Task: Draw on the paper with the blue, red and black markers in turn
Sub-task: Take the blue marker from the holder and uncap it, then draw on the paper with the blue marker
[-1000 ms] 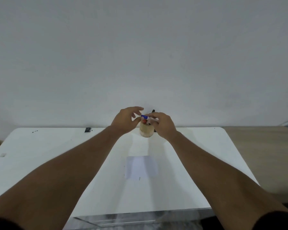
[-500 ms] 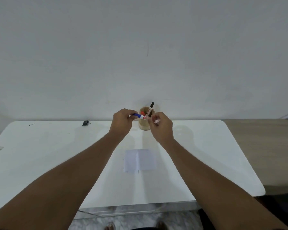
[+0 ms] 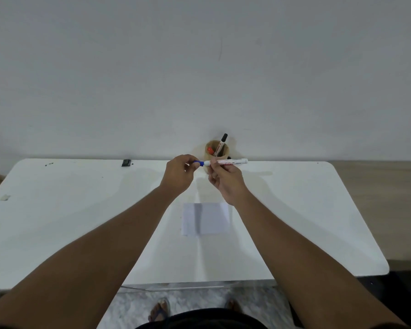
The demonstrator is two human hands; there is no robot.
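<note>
I hold the blue marker level in the air in front of the wooden cup. My right hand pinches its white barrel. My left hand grips its blue cap at the left end. The cap still meets the barrel. The red marker and the black marker stand in the cup at the table's far edge. A small white paper lies flat on the white table, below and between my hands.
A small black object sits at the table's far edge on the left. A bit of tape marks the left side. The wall rises right behind the cup. My feet show below the near edge.
Both hands have lifted the blue marker out of the cup and drawn it toward me. The marker has turned level, with my left hand now on its cap.
</note>
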